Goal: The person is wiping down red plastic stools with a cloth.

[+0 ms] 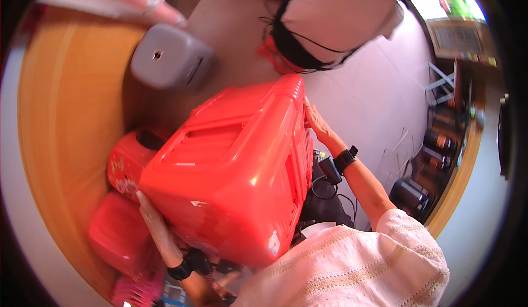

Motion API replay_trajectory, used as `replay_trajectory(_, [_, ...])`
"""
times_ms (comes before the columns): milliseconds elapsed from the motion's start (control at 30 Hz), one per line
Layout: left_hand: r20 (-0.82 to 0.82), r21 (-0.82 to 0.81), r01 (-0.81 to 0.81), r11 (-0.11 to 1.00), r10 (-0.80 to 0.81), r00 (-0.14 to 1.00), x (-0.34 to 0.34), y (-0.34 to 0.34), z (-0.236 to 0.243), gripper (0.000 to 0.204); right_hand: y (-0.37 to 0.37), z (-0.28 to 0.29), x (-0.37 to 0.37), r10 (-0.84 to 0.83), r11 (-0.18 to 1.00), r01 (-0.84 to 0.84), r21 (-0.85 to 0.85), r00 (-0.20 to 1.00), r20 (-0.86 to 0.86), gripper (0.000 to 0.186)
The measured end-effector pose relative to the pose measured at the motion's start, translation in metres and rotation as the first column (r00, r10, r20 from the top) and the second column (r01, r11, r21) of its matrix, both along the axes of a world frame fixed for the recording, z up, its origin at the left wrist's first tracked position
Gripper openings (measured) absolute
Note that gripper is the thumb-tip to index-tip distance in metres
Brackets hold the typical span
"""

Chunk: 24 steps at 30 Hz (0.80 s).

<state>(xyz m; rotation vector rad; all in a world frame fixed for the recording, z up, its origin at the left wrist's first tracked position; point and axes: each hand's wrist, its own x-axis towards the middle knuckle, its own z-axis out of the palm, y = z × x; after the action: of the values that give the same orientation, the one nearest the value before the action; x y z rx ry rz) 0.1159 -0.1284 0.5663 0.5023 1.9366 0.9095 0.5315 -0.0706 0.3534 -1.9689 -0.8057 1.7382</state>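
Pale tiled floor (379, 92) lies beyond a big glossy red plastic bin (231, 169), tilted mid-scene. Left hand (157, 227) presses flat under its near-left edge; right hand (316, 121) lies open against its far-right side.

Looking like a home or small shop storeroom: red plastic stools (124, 235) sitting stacked by a curved wooden counter (66, 120), grey stool (170, 59) standing on tiled floor (379, 103), clutter lining the right wall.

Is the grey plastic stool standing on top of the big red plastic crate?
No, the grey plastic stool stands on the floor beyond the big red plastic crate, apart from it.
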Motion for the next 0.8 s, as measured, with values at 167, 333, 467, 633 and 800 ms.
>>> replay_trajectory(167, [-0.149, -0.046, 0.205, 0.978, -0.209, 0.966, 0.108, 0.029, 0.014, 0.077, -0.092, -0.001, 0.128, -0.179, 0.965, 0.143, 0.219, 0.972, 0.153, 0.067])
replay_trajectory(333, [0.029, -0.057, 0.457, 0.888, -0.456, 0.890, 0.277, 0.067, 0.007, 0.083, -0.155, 0.013, 0.265, -0.397, 0.916, 0.355, 0.189, 0.871, 0.290, 0.073])
replay_trajectory(467, [0.162, 0.063, 0.569, 0.820, -0.571, 0.805, 0.434, 0.053, -0.026, 0.082, -0.210, 0.028, 0.414, -0.559, 0.812, 0.584, 0.013, 0.770, 0.308, 0.079])
replay_trajectory(633, [0.208, 0.201, 0.695, 0.690, -0.724, 0.658, 0.668, 0.042, -0.039, 0.081, -0.299, 0.042, 0.607, -0.710, 0.655, 0.755, 0.017, 0.609, 0.354, 0.086])
replay_trajectory(800, [0.230, 0.158, 0.866, 0.474, -0.871, 0.434, 0.882, 0.023, -0.018, 0.074, -0.389, 0.066, 0.737, -0.863, 0.425, 0.904, 0.034, 0.394, 0.317, 0.091])
